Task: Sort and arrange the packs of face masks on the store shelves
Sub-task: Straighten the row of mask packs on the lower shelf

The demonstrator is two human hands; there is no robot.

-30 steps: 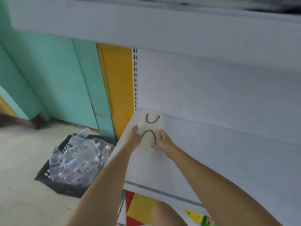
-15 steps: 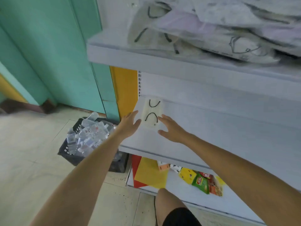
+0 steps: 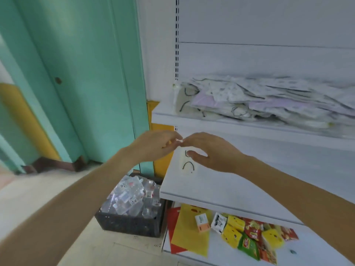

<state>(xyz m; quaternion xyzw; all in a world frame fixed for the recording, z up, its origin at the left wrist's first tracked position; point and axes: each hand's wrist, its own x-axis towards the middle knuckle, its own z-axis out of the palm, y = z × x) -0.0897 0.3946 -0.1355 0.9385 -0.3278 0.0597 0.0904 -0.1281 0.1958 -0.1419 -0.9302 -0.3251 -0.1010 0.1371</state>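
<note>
Our left hand [image 3: 153, 146] and right hand [image 3: 211, 153] hover loose and empty, fingertips nearly touching, above the white middle shelf [image 3: 221, 191]. A flat white mask pack with black ear loops [image 3: 187, 165] lies at that shelf's left rear corner.

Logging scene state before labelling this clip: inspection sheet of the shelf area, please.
Surface: white metal middle shelf, level.
Job's things: one pale mask pack with black ear loops lies flat at its left rear; untidy heap of mask packs on the white upper shelf.
Clutter: yellow, red and green snack packets on the bottom shelf; black crate of clear plastic bottles on the floor.
Grippers: left hand and right hand near the single pack, fingertips meeting, nothing visibly held.
Cables: nothing seen.
Surroundings: teal wall, yellow pillar.
</note>
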